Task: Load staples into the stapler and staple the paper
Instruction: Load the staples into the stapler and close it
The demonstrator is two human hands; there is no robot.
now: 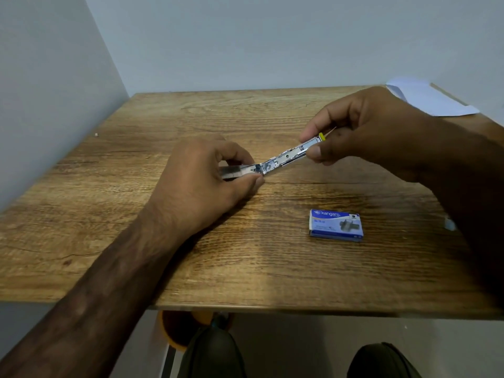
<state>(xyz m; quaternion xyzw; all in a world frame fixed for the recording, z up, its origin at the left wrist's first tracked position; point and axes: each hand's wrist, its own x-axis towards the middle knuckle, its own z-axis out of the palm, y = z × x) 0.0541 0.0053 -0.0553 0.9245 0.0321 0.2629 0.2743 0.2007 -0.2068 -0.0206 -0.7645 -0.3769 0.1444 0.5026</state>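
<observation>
A small shiny metal stapler (283, 159) is held over the middle of the wooden table (191, 268), swung open into a long straight strip. My left hand (201, 181) pinches its left half between thumb and fingers. My right hand (368, 132) pinches the right end, where a small yellow tip (322, 136) shows. A blue Kangaro staple box (336, 225) lies shut on the table, in front of my right hand. White paper (433, 100) rests at the far right corner of the table, partly hidden by my right hand.
Pale walls close in the table at the back and on the left. Below the table's front edge I see my knees (215, 353) and an orange round object (177, 331) on the floor. A small white scrap (450, 223) lies beside my right forearm.
</observation>
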